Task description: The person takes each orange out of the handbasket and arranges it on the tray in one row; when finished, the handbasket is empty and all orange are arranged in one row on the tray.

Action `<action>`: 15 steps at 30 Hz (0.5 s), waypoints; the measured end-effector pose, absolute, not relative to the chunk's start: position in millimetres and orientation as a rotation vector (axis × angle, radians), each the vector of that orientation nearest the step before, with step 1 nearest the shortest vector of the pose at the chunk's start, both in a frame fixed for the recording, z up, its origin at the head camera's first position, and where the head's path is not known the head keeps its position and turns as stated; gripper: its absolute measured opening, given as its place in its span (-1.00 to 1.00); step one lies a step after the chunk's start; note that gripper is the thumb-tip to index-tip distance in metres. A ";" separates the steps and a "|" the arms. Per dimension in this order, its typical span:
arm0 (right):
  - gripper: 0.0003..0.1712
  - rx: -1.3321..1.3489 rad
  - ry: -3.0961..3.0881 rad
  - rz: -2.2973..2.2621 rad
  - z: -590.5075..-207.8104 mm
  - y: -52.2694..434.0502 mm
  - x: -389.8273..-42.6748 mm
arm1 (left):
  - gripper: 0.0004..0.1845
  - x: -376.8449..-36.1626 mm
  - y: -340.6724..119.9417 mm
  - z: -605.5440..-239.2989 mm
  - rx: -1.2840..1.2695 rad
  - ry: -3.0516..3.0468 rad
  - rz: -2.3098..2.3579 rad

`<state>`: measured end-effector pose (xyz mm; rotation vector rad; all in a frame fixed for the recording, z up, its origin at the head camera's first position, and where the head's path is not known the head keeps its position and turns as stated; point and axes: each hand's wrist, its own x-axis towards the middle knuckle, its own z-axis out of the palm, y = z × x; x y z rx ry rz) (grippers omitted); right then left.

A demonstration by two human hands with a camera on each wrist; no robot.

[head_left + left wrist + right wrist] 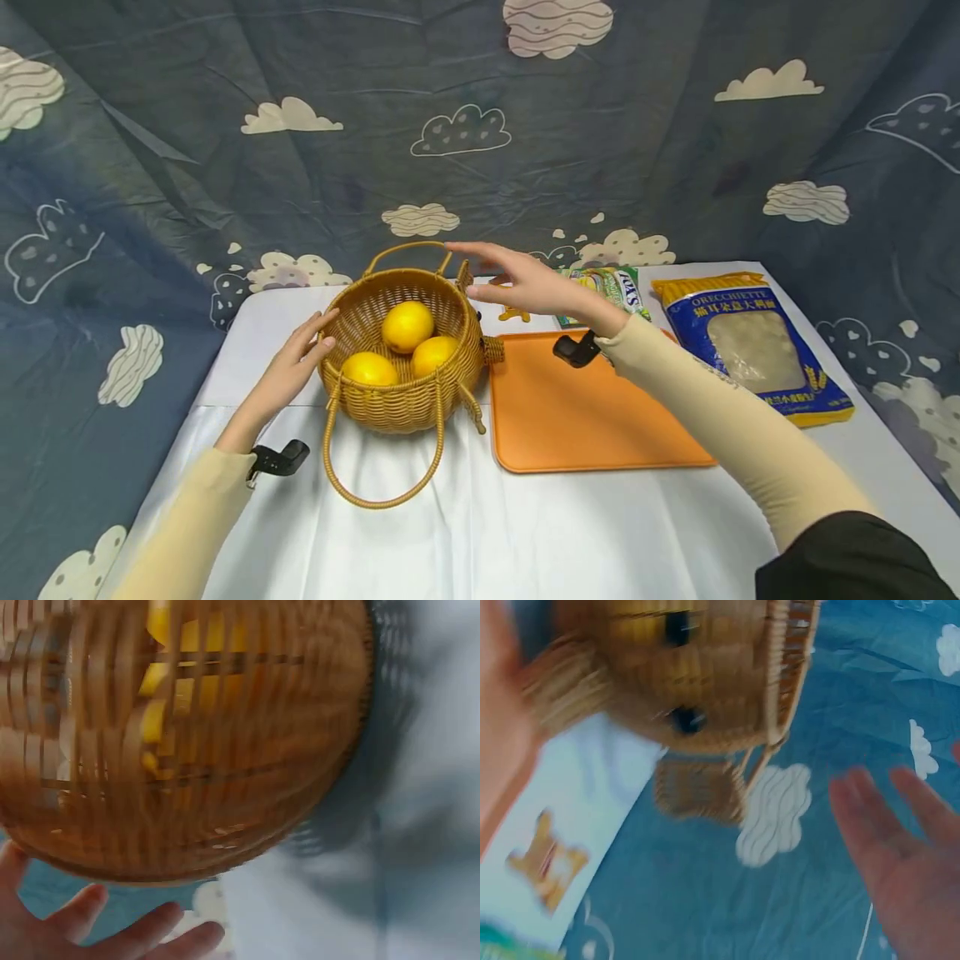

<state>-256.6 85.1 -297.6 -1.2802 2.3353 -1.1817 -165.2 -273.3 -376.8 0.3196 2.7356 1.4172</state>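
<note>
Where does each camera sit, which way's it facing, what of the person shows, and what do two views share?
Head: worn on the head, facing forward and down at the wicker basket of yellow fruit; cream sleeves, left-hand grip and right-hand grip show.
Left wrist: on that wrist, facing the basket's woven wall; left fingers show at lower left.
Right wrist: on that wrist, facing the basket's dark spots and the backdrop; right fingers show at lower right.
Shared: head and right wrist both show the bear figure.
</note>
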 end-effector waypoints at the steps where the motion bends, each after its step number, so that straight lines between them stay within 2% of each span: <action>1: -0.31 -1.284 2.279 -1.190 -295.9 76.5 -260.3 | -0.42 -165.6 -273.9 -381.4 0.300 2.694 1.466; 6: -0.34 -1.193 2.042 -1.201 -290.5 38.7 -275.9 | -0.42 -166.1 -270.6 -397.8 0.221 2.574 1.640; 15: -0.39 -0.968 1.827 -1.087 -297.9 -7.6 -296.6 | -0.43 -164.0 -264.9 -404.9 0.164 2.556 1.741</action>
